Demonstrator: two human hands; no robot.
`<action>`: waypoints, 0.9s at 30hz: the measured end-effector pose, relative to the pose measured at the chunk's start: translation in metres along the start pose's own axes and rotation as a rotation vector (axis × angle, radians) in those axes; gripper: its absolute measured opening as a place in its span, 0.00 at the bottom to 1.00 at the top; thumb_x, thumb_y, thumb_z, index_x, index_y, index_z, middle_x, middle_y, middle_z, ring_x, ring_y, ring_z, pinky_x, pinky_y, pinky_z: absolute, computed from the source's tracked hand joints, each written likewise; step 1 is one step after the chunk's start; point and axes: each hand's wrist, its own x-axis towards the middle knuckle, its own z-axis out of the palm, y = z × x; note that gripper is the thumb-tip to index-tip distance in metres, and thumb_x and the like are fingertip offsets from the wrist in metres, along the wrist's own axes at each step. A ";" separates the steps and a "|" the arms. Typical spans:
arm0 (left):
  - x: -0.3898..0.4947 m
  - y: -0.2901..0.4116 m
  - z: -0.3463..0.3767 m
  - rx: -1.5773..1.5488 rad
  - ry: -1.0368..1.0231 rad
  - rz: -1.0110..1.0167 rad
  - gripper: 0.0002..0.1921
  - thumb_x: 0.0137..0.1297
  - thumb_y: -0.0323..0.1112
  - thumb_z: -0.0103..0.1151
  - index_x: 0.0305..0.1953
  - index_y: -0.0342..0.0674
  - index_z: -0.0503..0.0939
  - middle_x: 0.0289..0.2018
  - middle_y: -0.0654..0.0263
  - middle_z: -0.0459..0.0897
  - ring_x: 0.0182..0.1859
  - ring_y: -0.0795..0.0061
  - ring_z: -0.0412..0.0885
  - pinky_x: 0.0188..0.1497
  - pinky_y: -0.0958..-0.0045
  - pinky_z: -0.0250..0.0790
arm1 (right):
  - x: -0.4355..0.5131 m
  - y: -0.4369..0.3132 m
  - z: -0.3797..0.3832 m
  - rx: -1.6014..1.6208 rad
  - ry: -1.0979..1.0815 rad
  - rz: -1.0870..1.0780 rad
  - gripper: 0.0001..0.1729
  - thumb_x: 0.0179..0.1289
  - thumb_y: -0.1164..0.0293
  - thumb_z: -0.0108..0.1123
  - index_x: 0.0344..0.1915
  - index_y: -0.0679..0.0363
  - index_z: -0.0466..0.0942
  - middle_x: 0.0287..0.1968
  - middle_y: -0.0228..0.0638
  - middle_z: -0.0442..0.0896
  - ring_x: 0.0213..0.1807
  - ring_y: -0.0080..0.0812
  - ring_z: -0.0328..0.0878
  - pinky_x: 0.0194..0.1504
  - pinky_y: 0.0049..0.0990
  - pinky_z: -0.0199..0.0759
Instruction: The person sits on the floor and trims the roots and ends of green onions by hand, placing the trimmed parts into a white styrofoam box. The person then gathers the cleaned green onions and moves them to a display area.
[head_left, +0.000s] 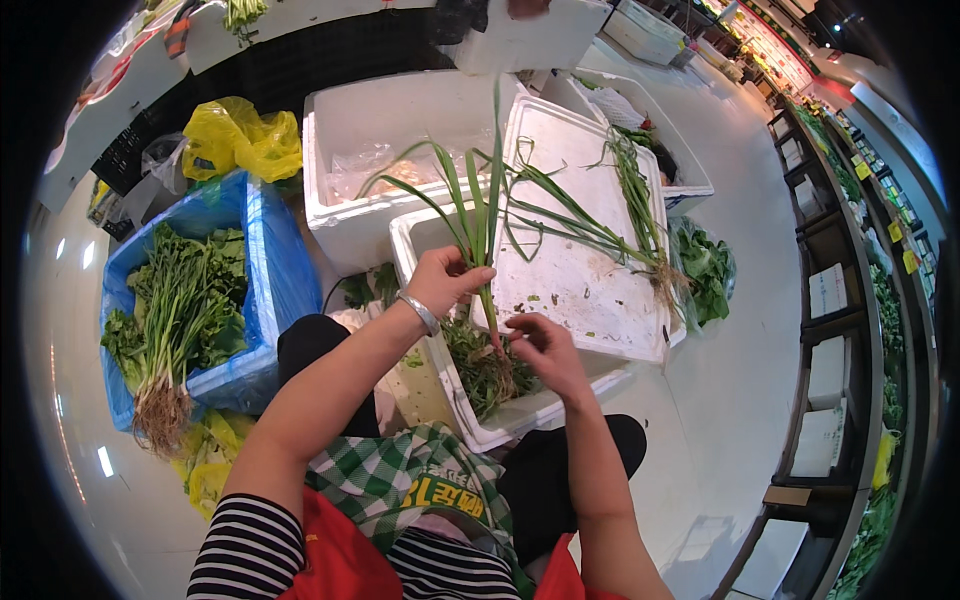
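Note:
My left hand, with a silver bracelet at its wrist, grips a few green scallion stalks upright, roots downward. My right hand is beside their reddish lower stems, fingers slightly curled; whether it touches them I cannot tell. The roots hang over a white foam box holding loose green trimmings. A white foam lid rests across that box, with more rooted scallions and scraps on it. On my left, a bundle of rooted scallions lies on leafy greens in a blue-lined box.
A foam box with plastic-wrapped contents stands ahead, beside a yellow plastic bag. Another foam box is behind the lid. Bagged leafy greens lie at the lid's right. Produce shelves line the right side.

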 end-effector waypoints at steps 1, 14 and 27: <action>-0.001 -0.001 0.005 0.019 0.011 0.025 0.12 0.54 0.39 0.63 0.36 0.39 0.78 0.27 0.71 0.80 0.26 0.86 0.75 0.25 0.83 0.66 | 0.001 0.000 0.006 -0.108 -0.017 -0.013 0.14 0.50 0.73 0.64 0.38 0.64 0.76 0.23 0.28 0.76 0.22 0.16 0.69 0.27 0.18 0.66; 0.003 -0.009 0.018 0.041 -0.057 -0.127 0.09 0.57 0.35 0.59 0.32 0.35 0.76 0.25 0.67 0.79 0.26 0.82 0.77 0.24 0.83 0.68 | -0.009 -0.009 0.020 -0.604 0.193 -0.408 0.24 0.38 0.75 0.70 0.41 0.57 0.74 0.34 0.35 0.70 0.27 0.29 0.71 0.28 0.25 0.68; 0.019 0.005 -0.014 -0.105 0.244 0.000 0.06 0.58 0.29 0.57 0.34 0.34 0.75 0.23 0.70 0.76 0.22 0.85 0.74 0.23 0.84 0.65 | -0.022 0.024 0.009 -1.066 -0.389 0.120 0.12 0.47 0.77 0.54 0.34 0.53 0.78 0.31 0.40 0.80 0.35 0.45 0.77 0.35 0.36 0.71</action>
